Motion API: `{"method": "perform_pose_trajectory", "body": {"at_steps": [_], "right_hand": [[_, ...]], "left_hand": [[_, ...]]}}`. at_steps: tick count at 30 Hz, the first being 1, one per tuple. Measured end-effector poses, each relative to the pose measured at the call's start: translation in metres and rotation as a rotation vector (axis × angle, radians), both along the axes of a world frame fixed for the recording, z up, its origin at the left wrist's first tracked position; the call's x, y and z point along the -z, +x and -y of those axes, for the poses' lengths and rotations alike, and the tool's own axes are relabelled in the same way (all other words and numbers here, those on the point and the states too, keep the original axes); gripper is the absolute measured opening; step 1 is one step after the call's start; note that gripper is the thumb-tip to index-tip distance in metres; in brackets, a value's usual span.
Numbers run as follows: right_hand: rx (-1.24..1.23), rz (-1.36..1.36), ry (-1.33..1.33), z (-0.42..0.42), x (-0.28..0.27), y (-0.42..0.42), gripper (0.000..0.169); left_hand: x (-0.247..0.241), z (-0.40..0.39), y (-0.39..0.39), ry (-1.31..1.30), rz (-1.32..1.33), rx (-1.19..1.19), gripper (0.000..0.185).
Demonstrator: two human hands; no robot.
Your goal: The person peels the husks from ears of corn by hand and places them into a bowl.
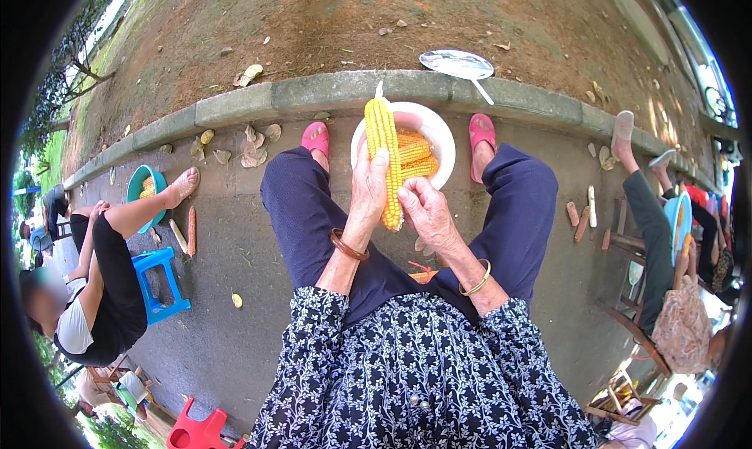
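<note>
My left hand (370,185) grips a yellow ear of dried corn (383,149) around its lower half, its pale pointed end up and away from me. The fingers of my right hand (424,205) press at the kernels near the ear's lower end. Rows of kernels look full on the side I can see. Beneath the held ear a white basin (445,146) stands on the pavement between my feet. More yellow ears of corn (418,155) lie in it, partly hidden by the held ear and my hands.
A concrete curb (235,105) runs beyond the basin, with a round hand fan (457,64) on it. To the left, a person sits near a teal basin (147,185) and a blue stool (161,284). Bare cobs (581,223) lie at right, near another seated person holding corn.
</note>
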State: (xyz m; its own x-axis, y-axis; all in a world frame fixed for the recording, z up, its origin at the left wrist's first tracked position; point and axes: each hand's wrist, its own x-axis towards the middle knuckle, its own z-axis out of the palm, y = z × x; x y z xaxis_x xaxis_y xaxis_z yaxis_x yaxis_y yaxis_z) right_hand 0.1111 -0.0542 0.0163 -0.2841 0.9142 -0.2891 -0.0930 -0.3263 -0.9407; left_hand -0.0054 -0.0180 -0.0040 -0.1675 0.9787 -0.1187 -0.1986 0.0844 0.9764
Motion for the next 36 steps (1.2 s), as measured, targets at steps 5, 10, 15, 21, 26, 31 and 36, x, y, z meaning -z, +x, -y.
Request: {"method": "perform_pose_trajectory", "body": {"at_steps": [5, 10, 15, 21, 26, 31, 36], "right_hand": [[-0.053, -0.085, -0.046, 0.000, -0.001, 0.002, 0.010], [-0.031, -0.097, -0.029, 0.000, -0.002, 0.001, 0.009], [0.007, -0.086, -0.065, 0.000, -0.002, -0.001, 0.009], [0.127, -0.311, -0.290, -0.016, -0.012, 0.009, 0.004], [0.196, -0.151, -0.077, -0.026, 0.014, 0.015, 0.005], [0.275, 0.238, 0.467, -0.038, 0.042, 0.014, 0.010], [0.311, 0.153, 0.014, -0.044, 0.009, 0.021, 0.017]], "left_hand": [[0.009, 0.001, -0.003, -0.041, 0.025, -0.024, 0.033], [0.008, 0.001, -0.008, -0.123, 0.054, -0.028, 0.034], [-0.004, 0.000, -0.008, -0.194, 0.112, -0.009, 0.034], [-0.049, 0.000, -0.005, -0.234, 0.267, 0.136, 0.037], [-0.050, 0.004, -0.004, -0.300, 0.315, 0.182, 0.041], [-0.028, 0.010, -0.006, -0.287, 0.252, 0.178, 0.035], [-0.033, 0.016, -0.005, -0.260, 0.161, 0.291, 0.041]]}}
